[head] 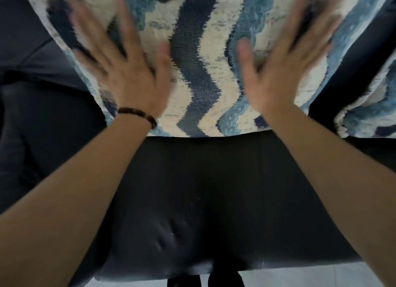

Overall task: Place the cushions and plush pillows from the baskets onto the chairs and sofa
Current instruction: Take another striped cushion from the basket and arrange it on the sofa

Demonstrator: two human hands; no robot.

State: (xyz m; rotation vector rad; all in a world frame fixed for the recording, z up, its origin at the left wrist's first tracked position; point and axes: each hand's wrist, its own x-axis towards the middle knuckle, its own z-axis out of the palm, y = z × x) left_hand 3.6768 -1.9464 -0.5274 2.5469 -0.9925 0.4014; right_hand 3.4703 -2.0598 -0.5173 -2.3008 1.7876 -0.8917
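— What takes up most of the view?
— A dark upholstered seat [192, 190], with its front edge near the bottom of the frame and its back rising behind. Whether it is the sofa or one of the chairs I cannot tell

— And where is the cushion?
— The wavy-striped cushion [199, 77], in navy, light blue and cream, stands on that seat. Its lower edge is on the seat pad and its back leans against the backrest, so it fills the upper middle of the view

— Are the hands gripping it?
— No. The left hand [120, 68] lies over the cushion's left half and the right hand [285, 66] over its right half. Both have their fingers straight and spread, palms toward the fabric, with nothing curled round or pinched. Both are blurred, so I cannot tell whether they press into the cloth or only just meet it. The bare forearms reach in from the lower corners

— Anything beside it?
— A second cushion [368, 107] of the same pattern sits at the right edge, only partly in view. It is just beside the first, with a dark strip of backrest between them

— And the smaller things?
— A strip of pale floor [321, 274] shows below the seat's front edge, and a dark beaded bracelet [139, 115] circles the left wrist
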